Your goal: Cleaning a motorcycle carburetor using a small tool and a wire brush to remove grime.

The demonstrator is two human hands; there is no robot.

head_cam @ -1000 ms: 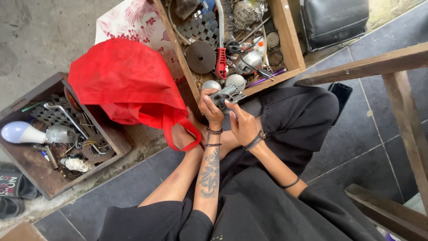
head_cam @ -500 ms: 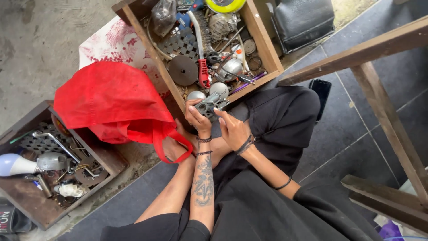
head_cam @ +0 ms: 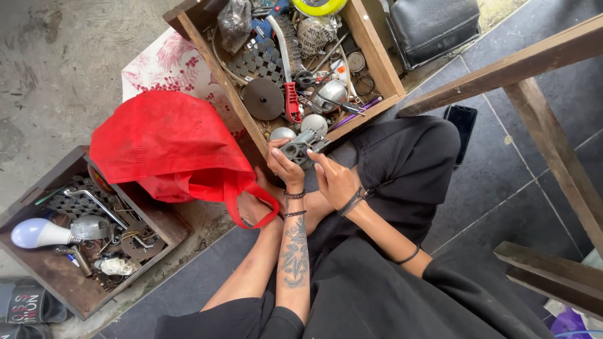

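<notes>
1. A wooden crate (head_cam: 372,59) lies directly ahead of the hands, crowded with metal parts, a grey disc (head_cam: 263,98) and a red-handled tool (head_cam: 292,100).
2. A red bag (head_cam: 163,147) lies left of the hands, its strap looping by the left forearm.
3. A second wooden box (head_cam: 59,285), lower left, holds a light bulb (head_cam: 36,233).
4. A small grey metal part (head_cam: 300,148) sits just short of the crate's near edge.
5. Left hand (head_cam: 284,167) grips the part from below; right hand (head_cam: 336,180) has fingers touching its right side, both hands close together.
</notes>
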